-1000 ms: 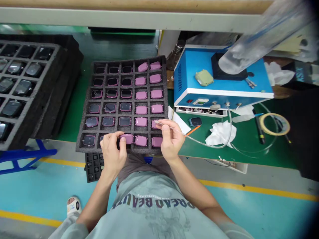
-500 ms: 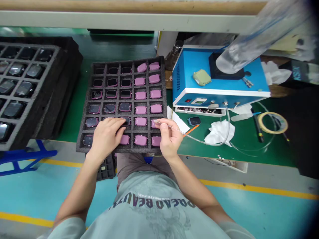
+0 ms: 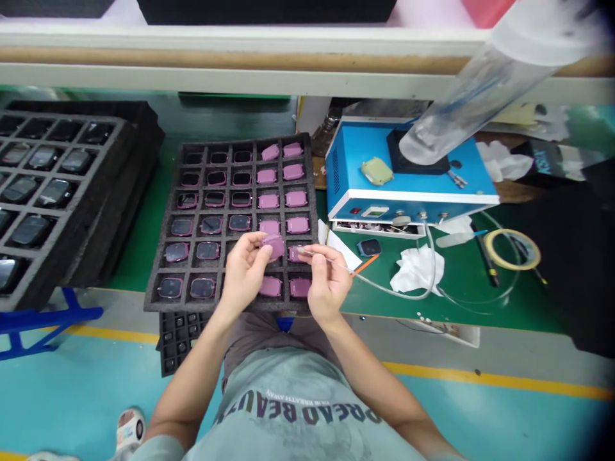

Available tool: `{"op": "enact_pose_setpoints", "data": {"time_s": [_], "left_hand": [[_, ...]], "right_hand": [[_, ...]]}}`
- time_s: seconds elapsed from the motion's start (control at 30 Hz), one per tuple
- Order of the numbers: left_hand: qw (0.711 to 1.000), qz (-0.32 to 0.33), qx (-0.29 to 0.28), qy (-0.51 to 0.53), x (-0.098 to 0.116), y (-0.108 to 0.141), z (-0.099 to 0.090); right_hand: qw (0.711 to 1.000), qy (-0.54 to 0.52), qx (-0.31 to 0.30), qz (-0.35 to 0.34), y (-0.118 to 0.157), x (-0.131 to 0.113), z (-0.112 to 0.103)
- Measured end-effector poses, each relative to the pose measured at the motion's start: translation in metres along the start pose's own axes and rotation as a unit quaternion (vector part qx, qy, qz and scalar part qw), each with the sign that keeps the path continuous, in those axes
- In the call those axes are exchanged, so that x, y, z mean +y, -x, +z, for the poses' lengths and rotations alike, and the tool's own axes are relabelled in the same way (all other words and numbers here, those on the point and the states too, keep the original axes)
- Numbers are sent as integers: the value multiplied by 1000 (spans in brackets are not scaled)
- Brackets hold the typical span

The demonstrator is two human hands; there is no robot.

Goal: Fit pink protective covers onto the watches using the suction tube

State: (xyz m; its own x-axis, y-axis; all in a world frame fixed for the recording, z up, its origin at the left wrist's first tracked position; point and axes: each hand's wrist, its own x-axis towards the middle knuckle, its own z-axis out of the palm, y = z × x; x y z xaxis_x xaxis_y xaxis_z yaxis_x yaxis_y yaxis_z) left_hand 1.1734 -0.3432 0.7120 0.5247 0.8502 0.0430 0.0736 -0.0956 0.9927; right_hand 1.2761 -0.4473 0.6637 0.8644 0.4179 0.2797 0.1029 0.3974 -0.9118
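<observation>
My left hand [image 3: 244,272] pinches a purple watch case [image 3: 274,246] between thumb and fingers, its purple back showing, raised over the foam tray. The fingers of my right hand [image 3: 329,276] close round the end of a thin clear tube [image 3: 434,259], with the tip pointing left toward the held case. Under both hands lies a dark grey foam tray [image 3: 152,282] with a grid of compartments. Watch cases with dark screens up fill its left columns; purple backs show in the right columns. My left hand hides some compartments in the lower middle.
Right of the tray stands a blue machine [image 3: 413,192] joined to the tube, with a yellow-green watch case [image 3: 377,171] on top. Crumpled tissue [image 3: 416,269], a dark watch [image 3: 369,248] and a tape roll [image 3: 512,250] lie nearby. Stacked foam trays [image 3: 122,166] are at left.
My left hand has lifted a watch case from the tray and moved right, near the right hand. The case now shows its purple back. My right hand still holds the tube; the view has shifted.
</observation>
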Motion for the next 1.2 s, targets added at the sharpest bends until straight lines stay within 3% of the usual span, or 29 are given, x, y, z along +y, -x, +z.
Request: {"op": "enact_pose_setpoints", "data": {"time_s": [0.07,0.17,0.33,0.5,1.2], "left_hand": [[999,13,20,22,-2,5,17],[997,41,60,4,-8,11,27],[991,5,96,89,-18,16,28],[990,-26,106,88,-15,18,32],[990,-19,119,76,-15,20,33]], "right_hand": [[1000,3,5,-14,0,0,0],[1000,7,-1,-22,-1,1,-1],[999,-5,-17,-27,0,3,-1],[999,15,-19,-24,0,3,-2],[999,21,-25,-16,0,3,-3]]}}
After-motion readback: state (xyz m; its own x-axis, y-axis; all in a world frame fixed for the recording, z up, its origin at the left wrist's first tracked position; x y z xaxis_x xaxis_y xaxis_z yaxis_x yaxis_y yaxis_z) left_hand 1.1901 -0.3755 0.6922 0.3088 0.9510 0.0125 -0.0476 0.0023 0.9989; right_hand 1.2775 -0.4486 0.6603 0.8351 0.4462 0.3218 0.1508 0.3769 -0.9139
